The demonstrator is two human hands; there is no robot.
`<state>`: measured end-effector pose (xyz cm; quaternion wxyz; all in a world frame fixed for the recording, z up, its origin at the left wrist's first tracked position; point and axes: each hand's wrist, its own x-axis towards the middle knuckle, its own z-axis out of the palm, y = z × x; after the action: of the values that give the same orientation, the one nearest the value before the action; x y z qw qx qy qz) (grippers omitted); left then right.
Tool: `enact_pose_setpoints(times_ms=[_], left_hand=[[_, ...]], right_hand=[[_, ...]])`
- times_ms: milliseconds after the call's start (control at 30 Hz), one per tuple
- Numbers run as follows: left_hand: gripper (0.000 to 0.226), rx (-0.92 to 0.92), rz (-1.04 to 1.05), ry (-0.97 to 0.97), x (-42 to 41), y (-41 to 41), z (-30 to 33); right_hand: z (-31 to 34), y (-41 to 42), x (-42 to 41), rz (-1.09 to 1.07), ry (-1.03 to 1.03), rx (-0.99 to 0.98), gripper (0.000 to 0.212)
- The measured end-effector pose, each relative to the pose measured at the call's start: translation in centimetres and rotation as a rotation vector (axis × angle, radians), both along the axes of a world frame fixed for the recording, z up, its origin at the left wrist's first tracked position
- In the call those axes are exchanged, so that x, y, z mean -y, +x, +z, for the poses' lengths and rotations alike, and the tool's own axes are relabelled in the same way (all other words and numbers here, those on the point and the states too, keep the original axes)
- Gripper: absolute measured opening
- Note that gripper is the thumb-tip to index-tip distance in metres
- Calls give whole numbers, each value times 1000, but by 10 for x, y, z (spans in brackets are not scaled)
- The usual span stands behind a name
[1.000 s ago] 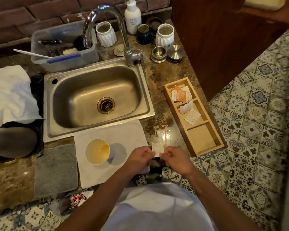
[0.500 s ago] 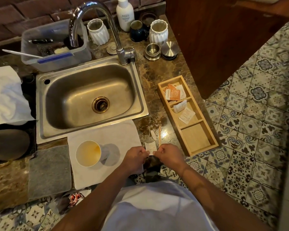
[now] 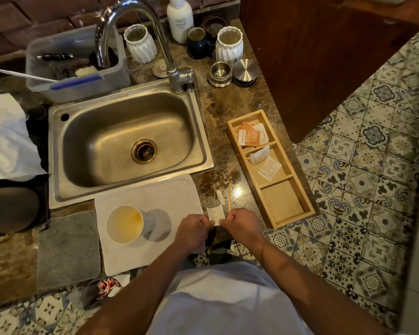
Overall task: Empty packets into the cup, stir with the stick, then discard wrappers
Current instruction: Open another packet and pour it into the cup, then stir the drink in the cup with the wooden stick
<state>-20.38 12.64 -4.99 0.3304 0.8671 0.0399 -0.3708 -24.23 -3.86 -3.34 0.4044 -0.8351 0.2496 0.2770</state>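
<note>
Packet [image 3: 215, 214]: white, pinched at its near edge by left hand [image 3: 193, 228] and right hand [image 3: 240, 226], long axis running away, above marble tabletop [image 3: 228, 105] edge. Stick [image 3: 228, 197] beyond, same axis. Cup [image 3: 125, 224] left. Patterned tile floor [image 3: 361, 189].

Marble counter [image 3: 230, 105] — tray [image 3: 286, 213], stick [image 3: 228, 197]

White packet [image 3: 215, 213] in my fingers. Cup [image 3: 124, 224] white w/ amber liquid, on white cloth [image 3: 160, 189]; grey mat [image 3: 68, 247] at counter's front edge. Counter [image 3: 228, 105] brown marble — mottled. Tray [image 3: 271, 165] pale wood, near right edge, w/ orange + white packets [image 3: 248, 137]. Stick [image 3: 228, 197] light wood. Floor tiles [image 3: 361, 189] blue-white floral.
</note>
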Motion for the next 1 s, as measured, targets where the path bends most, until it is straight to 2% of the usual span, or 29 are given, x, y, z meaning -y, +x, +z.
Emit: enact_pose_setpoints(times_ms=[167, 300, 400, 467, 533, 733, 867, 1000], left_hand=[[38, 24, -18, 26, -1, -2, 4], [46, 72, -11, 51, -2, 0, 18], [43, 120, 2, 93, -6, 1, 37], [36, 143, 43, 52, -15, -1, 51], [31, 176, 92, 0, -25, -4, 68], [9, 245, 238, -203, -67, -2, 138], [4, 385, 345, -120, -105, 2, 145], [17, 481, 427, 60, -141, 1, 138]], right_hand=[[-1, -1, 0, 2, 4, 31, 31], [-1, -1, 6, -27, -28, 85, 42], [1, 0, 12, -21, -98, 87, 28], [4, -1, 14, 0, -149, 88, 17], [4, -3, 15, 29, -182, 96, 15], [4, -7, 4, 128, -296, 112, 28], [5, -8, -5, 132, -362, 94, 32], [5, -8, -10, 151, -458, 59, 36]])
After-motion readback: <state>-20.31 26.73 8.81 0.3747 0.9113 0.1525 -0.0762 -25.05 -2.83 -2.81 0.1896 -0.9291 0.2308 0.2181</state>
